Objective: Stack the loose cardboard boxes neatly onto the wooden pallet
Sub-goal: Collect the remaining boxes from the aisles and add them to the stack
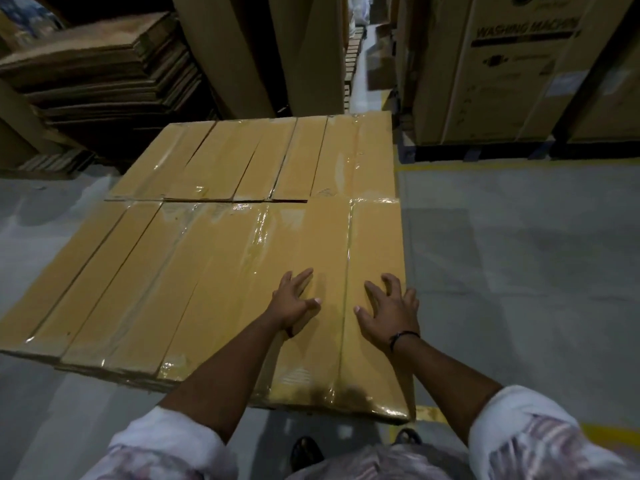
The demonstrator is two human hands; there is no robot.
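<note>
Left hand (294, 301) and right hand (389, 311) rest spread on stacked boxes (214, 258)

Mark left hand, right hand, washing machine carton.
left hand (294, 304): head view, back of the hand.
right hand (391, 318): head view, back of the hand.
washing machine carton (502, 84): head view, printed front face.

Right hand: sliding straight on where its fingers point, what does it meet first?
The right hand lies on the near box; its top looks free ahead. First comes the far box across the seam; whether it stands higher is unclear.
</note>
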